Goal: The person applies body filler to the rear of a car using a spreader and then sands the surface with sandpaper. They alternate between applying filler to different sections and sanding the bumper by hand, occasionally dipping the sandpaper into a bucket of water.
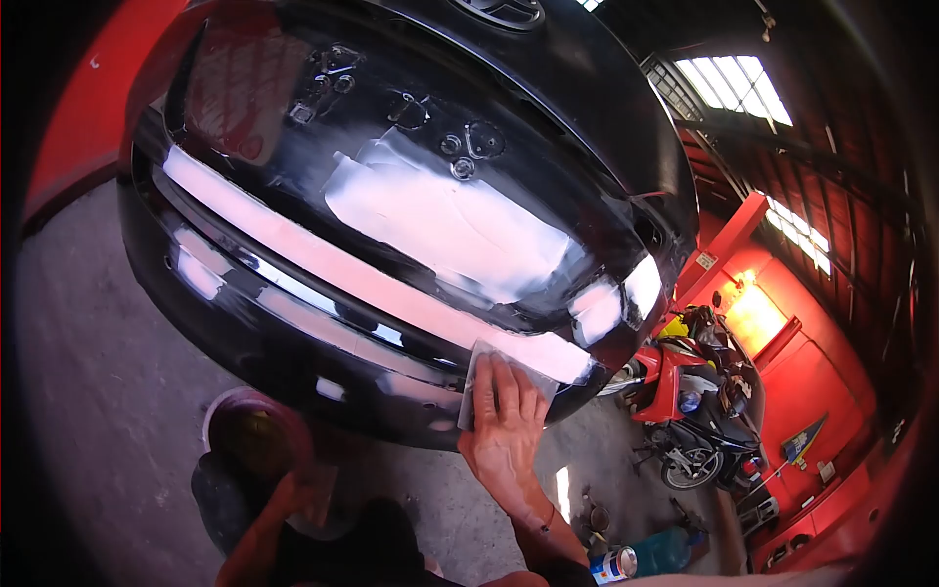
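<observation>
Two bare hands: right hand (504, 416), fingers slightly apart, presses a thin grey flat sheet (469, 399) against the lower right end of a pinkish-white coated strip (391, 284) on a glossy black car rear (587, 127); thumb grip can't tell. Left hand (290, 492) low beside a round pale-rimmed bucket (208, 430), finger state unclear. Risk: uneven fingertip pressure could gouge the strip; a slipping sheet corner could scratch black paint. Surface patchy white, smeared edges. Room: grey concrete floor (108, 352), red wall (812, 362), red-and-black motorcycle (685, 391).
</observation>
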Tool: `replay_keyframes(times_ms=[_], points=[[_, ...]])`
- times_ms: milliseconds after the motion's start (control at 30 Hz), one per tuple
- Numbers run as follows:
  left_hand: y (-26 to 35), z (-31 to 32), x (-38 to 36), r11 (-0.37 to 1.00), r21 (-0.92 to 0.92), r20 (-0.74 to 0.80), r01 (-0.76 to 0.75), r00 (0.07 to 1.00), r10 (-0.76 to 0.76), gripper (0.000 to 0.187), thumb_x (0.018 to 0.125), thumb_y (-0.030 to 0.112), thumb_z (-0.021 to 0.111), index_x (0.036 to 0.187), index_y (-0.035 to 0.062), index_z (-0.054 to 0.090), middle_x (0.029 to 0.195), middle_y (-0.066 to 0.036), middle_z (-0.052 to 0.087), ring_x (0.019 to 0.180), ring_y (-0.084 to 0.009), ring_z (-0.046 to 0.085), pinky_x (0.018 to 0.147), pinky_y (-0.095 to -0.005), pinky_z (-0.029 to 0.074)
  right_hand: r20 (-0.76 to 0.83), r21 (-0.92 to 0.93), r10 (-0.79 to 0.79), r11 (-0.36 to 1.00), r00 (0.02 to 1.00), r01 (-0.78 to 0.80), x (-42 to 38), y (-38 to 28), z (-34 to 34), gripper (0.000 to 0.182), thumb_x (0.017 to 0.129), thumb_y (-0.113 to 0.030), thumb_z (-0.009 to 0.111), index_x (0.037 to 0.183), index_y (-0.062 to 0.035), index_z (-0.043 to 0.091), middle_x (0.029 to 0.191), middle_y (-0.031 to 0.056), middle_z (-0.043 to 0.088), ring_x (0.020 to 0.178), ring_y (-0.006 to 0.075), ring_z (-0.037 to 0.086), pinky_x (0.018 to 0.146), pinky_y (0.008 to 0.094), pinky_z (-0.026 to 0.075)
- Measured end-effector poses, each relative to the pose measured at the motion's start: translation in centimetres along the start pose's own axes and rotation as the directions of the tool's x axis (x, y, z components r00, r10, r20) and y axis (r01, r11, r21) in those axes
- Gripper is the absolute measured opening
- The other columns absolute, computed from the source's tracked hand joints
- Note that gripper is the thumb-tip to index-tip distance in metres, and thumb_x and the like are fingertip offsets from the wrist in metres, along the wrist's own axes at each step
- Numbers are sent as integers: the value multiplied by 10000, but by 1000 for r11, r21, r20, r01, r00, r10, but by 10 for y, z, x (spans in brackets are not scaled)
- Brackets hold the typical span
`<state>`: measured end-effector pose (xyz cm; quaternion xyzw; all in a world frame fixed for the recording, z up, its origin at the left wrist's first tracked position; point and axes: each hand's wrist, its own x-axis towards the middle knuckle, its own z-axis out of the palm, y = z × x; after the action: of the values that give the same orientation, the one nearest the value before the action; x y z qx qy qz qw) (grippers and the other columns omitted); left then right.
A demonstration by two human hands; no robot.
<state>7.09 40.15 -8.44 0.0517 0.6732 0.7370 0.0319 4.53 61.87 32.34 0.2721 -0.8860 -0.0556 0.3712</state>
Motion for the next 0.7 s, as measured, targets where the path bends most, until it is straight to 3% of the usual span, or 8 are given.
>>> replay_keyframes(times_ms=[67,133,267,367,467,567,633,700], points=[[-2,0,-1,997,51,-40,-55,998,57,411,806,258,753,1140,31,675,1047,-98,708,941,-157,659,825,-347,535,28,-43,-34,998,999,35,-15,5,-4,826,575,-16,693,1380,30,518,1392,188,496,1276,363,466,1045,497,341],[-15,-3,2,999,22,-71,32,997,-30,432,795,256,765,1153,35,672,1049,-108,706,951,-180,666,841,-351,532,52,-82,-67,994,996,71,-17,9,-6,819,579,-14,695,1378,31,519,1397,184,499,1283,361,464,1046,498,340],[-34,-1,4,999,16,-57,-40,998,41,452,793,268,762,1168,36,664,1057,-121,703,958,-207,674,854,-357,531,-49,-139,-27,990,998,20,-7,20,-12,787,612,-30,695,1378,26,523,1416,167,499,1287,356,469,1060,505,327],[-32,-3,5,994,-103,-44,33,998,-38,456,796,274,753,1174,37,658,1059,-121,701,963,-208,673,855,-362,532,-48,-169,-68,984,997,59,-1,29,11,796,620,-42,710,1391,14,517,1432,148,495,1297,354,463,1069,520,313],[-27,-7,1,996,-71,-8,-60,998,59,467,878,242,712,1295,48,631,1032,-56,701,910,-131,651,757,-321,549,-50,-51,-23,998,998,20,-10,27,18,861,550,5,687,1395,10,519,1432,165,492,1310,370,449,1086,519,301],[-17,-9,-3,988,-156,104,19,995,-2,484,866,264,721,1277,28,626,1037,-57,697,926,-139,650,794,-329,547,11,-37,-32,999,999,32,-29,24,15,853,557,4,678,1396,2,521,1427,159,493,1304,371,451,1083,518,303],[-27,-3,3,994,-22,-75,-106,992,104,408,830,312,694,1120,25,670,988,-88,691,849,-156,650,733,-327,538,-12,-45,12,999,1000,-12,-36,22,10,859,550,8,674,1396,-4,523,1424,156,494,1303,373,452,1085,515,303],[-11,-1,3,989,-65,-39,-132,991,130,394,839,306,687,1112,23,670,979,-86,689,838,-153,648,723,-323,536,-37,-46,48,998,998,-49,-29,26,-2,865,544,13,671,1396,-9,526,1421,153,496,1302,374,452,1086,511,303]])
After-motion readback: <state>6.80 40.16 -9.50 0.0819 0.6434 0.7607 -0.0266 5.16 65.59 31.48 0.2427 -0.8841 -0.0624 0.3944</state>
